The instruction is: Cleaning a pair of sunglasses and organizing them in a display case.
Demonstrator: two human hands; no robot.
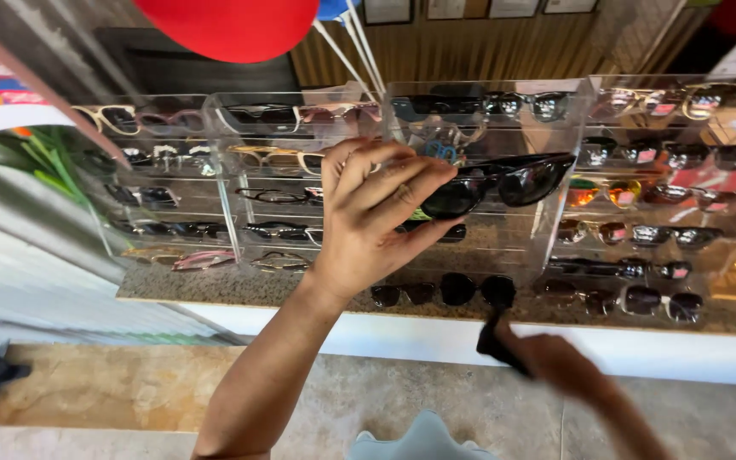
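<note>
The fingers [402, 183] of the left hand [368, 217] are pressed together and pinch one end of a pair of black sunglasses [504, 183], thumb below, fingertips on top. The sunglasses are held tilted in front of a clear display rack [402, 111], level with its middle shelves. The right hand [555, 362], blurred, is closed around a dark cloth [494, 336] just below the stone counter [215, 288]. Further sunglasses fill the neighbouring racks [675, 221]. A red balloon [227, 25] hangs above.
</note>
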